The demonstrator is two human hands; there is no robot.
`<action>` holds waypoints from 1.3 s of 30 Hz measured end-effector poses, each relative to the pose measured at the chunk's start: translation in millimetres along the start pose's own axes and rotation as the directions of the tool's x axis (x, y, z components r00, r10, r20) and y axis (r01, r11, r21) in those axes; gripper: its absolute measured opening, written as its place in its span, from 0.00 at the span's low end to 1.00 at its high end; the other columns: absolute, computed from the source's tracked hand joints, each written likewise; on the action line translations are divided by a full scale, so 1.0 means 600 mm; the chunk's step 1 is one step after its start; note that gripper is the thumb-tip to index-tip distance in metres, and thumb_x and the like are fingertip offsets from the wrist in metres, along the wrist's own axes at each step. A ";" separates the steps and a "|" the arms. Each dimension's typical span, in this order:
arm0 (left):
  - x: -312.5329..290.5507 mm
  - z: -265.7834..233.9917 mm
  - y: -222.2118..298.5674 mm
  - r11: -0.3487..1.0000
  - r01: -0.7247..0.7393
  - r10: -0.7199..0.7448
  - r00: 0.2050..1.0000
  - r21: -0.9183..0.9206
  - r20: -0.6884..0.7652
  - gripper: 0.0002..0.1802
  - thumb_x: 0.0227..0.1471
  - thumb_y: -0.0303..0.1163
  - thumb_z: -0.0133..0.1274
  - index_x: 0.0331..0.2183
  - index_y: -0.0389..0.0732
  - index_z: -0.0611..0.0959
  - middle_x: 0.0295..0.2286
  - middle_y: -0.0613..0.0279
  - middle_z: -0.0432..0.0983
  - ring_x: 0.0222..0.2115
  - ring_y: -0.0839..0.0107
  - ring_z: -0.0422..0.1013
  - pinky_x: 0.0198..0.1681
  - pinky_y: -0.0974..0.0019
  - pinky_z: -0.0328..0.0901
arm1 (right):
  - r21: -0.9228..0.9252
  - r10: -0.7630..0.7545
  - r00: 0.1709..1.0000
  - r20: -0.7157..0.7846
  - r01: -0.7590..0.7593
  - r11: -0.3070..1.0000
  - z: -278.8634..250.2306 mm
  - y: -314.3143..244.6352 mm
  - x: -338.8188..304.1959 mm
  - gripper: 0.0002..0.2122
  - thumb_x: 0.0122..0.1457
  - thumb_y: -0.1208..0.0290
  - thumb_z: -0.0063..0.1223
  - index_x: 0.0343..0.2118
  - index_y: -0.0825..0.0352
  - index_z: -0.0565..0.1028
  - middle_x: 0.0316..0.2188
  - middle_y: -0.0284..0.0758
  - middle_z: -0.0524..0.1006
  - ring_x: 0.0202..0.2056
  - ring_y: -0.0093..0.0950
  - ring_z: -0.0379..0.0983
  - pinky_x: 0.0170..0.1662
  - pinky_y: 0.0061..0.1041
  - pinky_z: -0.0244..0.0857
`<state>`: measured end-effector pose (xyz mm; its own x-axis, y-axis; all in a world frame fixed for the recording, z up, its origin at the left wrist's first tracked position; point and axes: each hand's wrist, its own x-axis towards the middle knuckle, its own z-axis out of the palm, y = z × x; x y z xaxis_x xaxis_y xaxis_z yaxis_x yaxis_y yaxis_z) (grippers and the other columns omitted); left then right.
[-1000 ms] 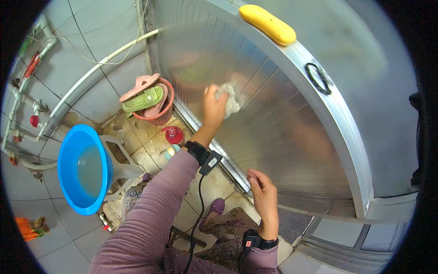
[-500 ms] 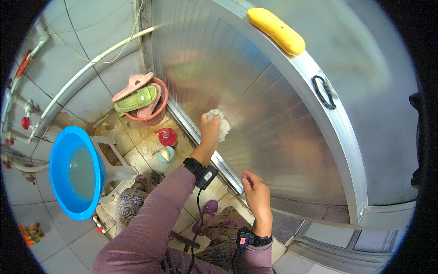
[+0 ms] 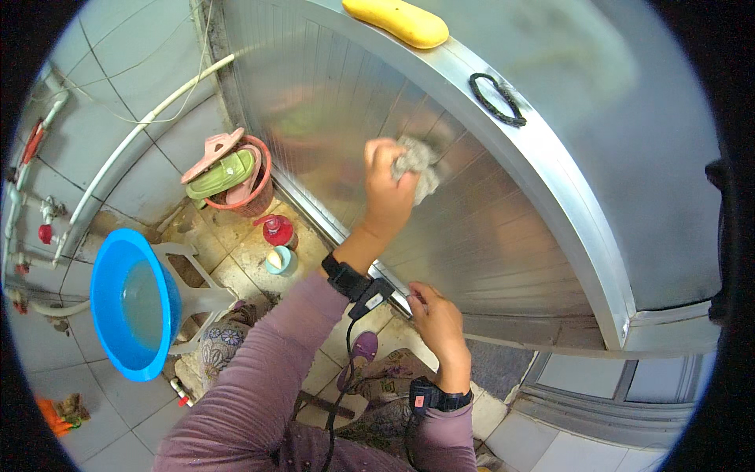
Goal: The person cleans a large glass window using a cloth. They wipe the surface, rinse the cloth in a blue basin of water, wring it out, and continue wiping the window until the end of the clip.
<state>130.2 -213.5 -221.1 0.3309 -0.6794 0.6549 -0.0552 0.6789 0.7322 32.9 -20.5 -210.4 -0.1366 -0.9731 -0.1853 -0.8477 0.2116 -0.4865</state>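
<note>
My left hand (image 3: 388, 191) is closed round a crumpled pale grey rag (image 3: 421, 167) and presses it against the ribbed, shiny panel (image 3: 503, 244). Lower down, near the panel's bottom metal rail, my right hand (image 3: 439, 324) is loosely curled, its fingers partly spread and nothing visible in it. A black wrist strap with a cable sits on each arm. On the panel's broad silver frame (image 3: 550, 157) lie a yellow sponge-like, elongated object (image 3: 397, 21) and a black loop (image 3: 497, 100).
A blue basin (image 3: 104, 303) holding cloudy water rests on a white plastic stool (image 3: 197, 287). Beyond stand a red pump bottle (image 3: 279, 230), a small light-blue cup (image 3: 281, 260) and a red basket (image 3: 263, 193) of slippers (image 3: 224, 175). White pipes (image 3: 118, 157) run along the tiled wall.
My left hand has slid the rag up and to the right across the panel. My right hand has shifted only slightly. The whole view has tilted, moving the frame's objects up and left.
</note>
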 end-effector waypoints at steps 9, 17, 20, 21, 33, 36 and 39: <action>-0.179 -0.067 -0.103 0.683 0.649 -0.715 0.689 0.336 0.121 0.16 0.42 0.25 0.56 0.35 0.39 0.70 0.35 0.50 0.67 0.37 0.49 0.66 0.39 0.55 0.62 | -0.060 -0.035 0.997 0.067 0.040 0.997 0.020 -0.001 0.015 0.14 0.57 0.64 0.49 0.43 0.63 0.74 0.39 0.41 0.76 0.39 0.41 0.74 0.41 0.35 0.66; -0.072 0.015 0.058 0.989 0.136 -0.145 0.971 0.056 0.191 0.18 0.38 0.24 0.58 0.33 0.41 0.69 0.35 0.52 0.66 0.36 0.51 0.67 0.37 0.57 0.64 | -0.112 -0.010 0.991 0.131 0.025 0.993 0.021 0.010 0.012 0.12 0.58 0.62 0.47 0.40 0.61 0.76 0.39 0.42 0.76 0.40 0.44 0.73 0.41 0.38 0.66; -0.089 0.021 0.055 0.989 0.119 -0.134 0.972 0.091 0.193 0.18 0.36 0.22 0.56 0.33 0.41 0.68 0.35 0.52 0.64 0.35 0.51 0.66 0.37 0.58 0.63 | -0.068 -0.091 0.989 0.114 0.099 0.993 0.019 0.025 0.006 0.12 0.58 0.62 0.45 0.38 0.63 0.76 0.37 0.44 0.76 0.39 0.45 0.73 0.41 0.39 0.66; -0.104 0.018 0.044 0.987 0.123 -0.142 0.969 0.101 0.200 0.18 0.36 0.22 0.56 0.33 0.40 0.68 0.35 0.52 0.64 0.35 0.50 0.66 0.37 0.57 0.63 | -0.063 -0.083 0.987 0.141 0.092 0.994 0.019 0.031 0.005 0.12 0.58 0.62 0.45 0.37 0.63 0.76 0.36 0.44 0.76 0.39 0.45 0.72 0.41 0.40 0.65; -0.146 0.027 0.100 0.982 0.141 -0.182 0.892 0.129 0.413 0.17 0.37 0.27 0.60 0.33 0.41 0.72 0.34 0.55 0.68 0.35 0.51 0.69 0.34 0.57 0.64 | -0.072 -0.071 0.970 0.232 0.090 0.993 0.024 0.068 0.010 0.15 0.60 0.63 0.40 0.35 0.68 0.75 0.35 0.50 0.75 0.39 0.50 0.71 0.41 0.45 0.64; -0.137 0.059 0.138 0.992 0.053 -0.091 0.926 0.114 0.367 0.18 0.35 0.27 0.61 0.32 0.42 0.72 0.33 0.57 0.67 0.33 0.52 0.69 0.32 0.56 0.64 | -0.065 -0.069 0.978 0.195 0.083 0.994 0.020 0.081 0.006 0.15 0.61 0.62 0.39 0.35 0.67 0.76 0.36 0.50 0.75 0.40 0.50 0.71 0.42 0.45 0.64; -0.158 0.054 0.127 0.989 0.042 -0.095 0.918 0.144 0.384 0.16 0.35 0.27 0.60 0.30 0.42 0.72 0.32 0.56 0.67 0.32 0.52 0.69 0.31 0.55 0.64 | -0.079 -0.008 0.976 0.216 0.025 0.997 0.019 0.097 0.006 0.15 0.61 0.62 0.39 0.35 0.67 0.76 0.36 0.50 0.75 0.40 0.50 0.70 0.42 0.44 0.63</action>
<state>63.9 -106.3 -221.7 -0.0529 -0.7954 0.6037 -0.1762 0.6025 0.7784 -10.8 -10.5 -248.9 -0.0163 -0.9323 -0.3614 -0.8888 0.1791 -0.4219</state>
